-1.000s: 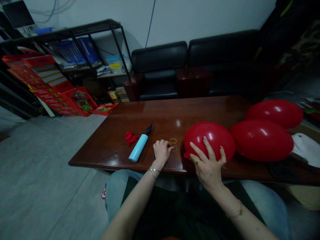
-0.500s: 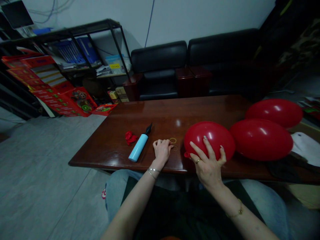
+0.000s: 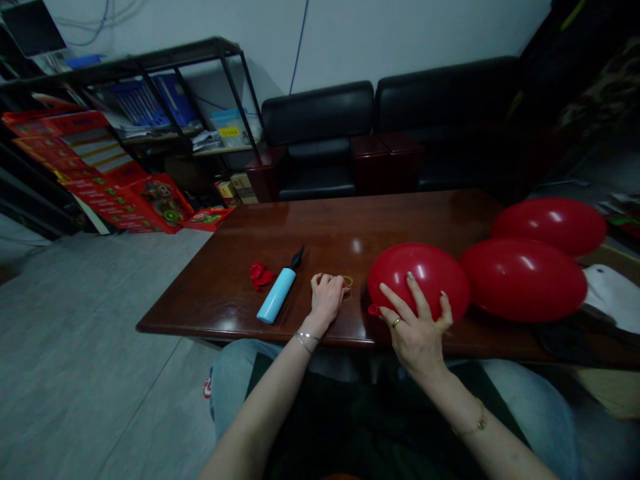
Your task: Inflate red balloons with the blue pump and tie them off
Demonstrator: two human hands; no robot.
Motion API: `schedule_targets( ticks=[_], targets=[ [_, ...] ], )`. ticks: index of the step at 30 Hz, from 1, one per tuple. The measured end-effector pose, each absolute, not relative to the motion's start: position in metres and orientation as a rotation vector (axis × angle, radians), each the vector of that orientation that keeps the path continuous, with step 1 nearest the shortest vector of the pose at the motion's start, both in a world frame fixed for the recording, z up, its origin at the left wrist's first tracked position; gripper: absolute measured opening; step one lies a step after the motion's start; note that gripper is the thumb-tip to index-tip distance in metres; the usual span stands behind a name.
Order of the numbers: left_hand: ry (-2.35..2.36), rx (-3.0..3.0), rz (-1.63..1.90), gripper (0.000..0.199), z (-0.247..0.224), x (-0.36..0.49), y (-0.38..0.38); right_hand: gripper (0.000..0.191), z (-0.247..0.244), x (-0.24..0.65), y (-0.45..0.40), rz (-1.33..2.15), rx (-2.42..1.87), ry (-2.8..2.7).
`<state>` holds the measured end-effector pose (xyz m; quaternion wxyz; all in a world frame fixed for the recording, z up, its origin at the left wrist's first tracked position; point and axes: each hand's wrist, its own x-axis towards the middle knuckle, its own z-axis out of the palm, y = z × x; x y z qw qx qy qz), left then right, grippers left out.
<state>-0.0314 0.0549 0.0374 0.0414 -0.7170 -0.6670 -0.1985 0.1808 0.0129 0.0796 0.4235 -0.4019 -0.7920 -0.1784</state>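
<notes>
The right hand holds a glossy oval balloon.

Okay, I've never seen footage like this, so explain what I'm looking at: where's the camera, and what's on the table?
There's no machine here, just a person's bare hands. The camera is worn on their head, looking forward and down. The right hand holds an inflated red balloon, its neck sticking out leftward. The left hand is at a thin yellowish band; whether its fingers grip it is hard to tell. On the brown table are also a light-blue pump with a black nozzle, crumpled red pieces, and, to the right, two more inflated balloons.
</notes>
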Motion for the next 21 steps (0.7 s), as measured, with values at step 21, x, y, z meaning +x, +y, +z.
schedule_targets(
  ticks=[21],
  targets=[
    [-2.274,-1.798,-2.934,0.037,0.048,-0.007,0.027,0.025,0.081,0.178,0.015,-0.446,-1.009,-1.988]
  ],
)
